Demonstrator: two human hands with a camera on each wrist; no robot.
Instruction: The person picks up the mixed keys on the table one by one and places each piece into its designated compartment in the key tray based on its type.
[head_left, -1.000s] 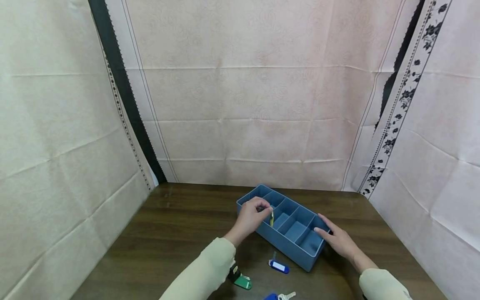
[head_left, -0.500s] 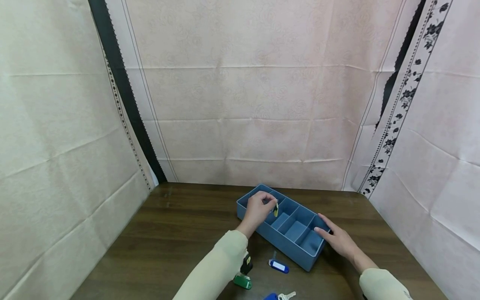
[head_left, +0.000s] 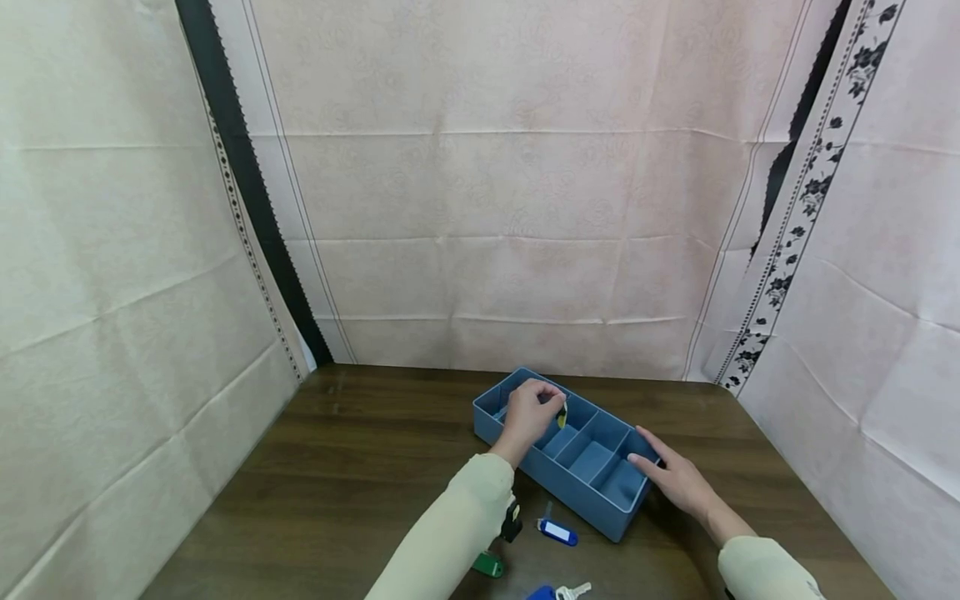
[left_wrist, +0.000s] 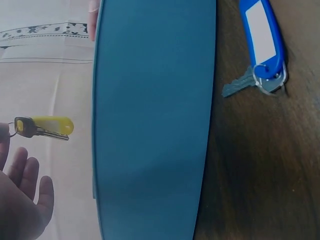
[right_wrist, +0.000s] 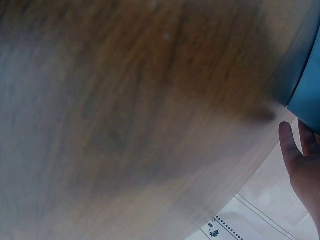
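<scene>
My left hand [head_left: 525,421] pinches the ring of a key [left_wrist: 47,133] with a yellow tag [left_wrist: 65,125]. Key and tag dangle over a blue compartment box [head_left: 573,493], near one of its dividers. The box stands at an angle on the table, its long front wall [left_wrist: 150,115] filling the middle of the left wrist view. At the box's right end my right hand [head_left: 686,486] holds the corner, thumb over the rim and fingers along the outside. In the right wrist view, fingers [right_wrist: 287,142] of that hand lie against the box's end.
In front of the box lies a key with a blue tag [head_left: 558,532]. Nearer are a green tag [head_left: 489,566], partly behind the left sleeve, and another blue tag [head_left: 542,593] with a key [head_left: 573,592]. Pale cloth [head_left: 495,250] hangs behind the brown table [head_left: 337,475].
My left hand has moved rightward and slightly away along the box, carrying the yellow-tagged key with it. My right hand and the box have stayed put.
</scene>
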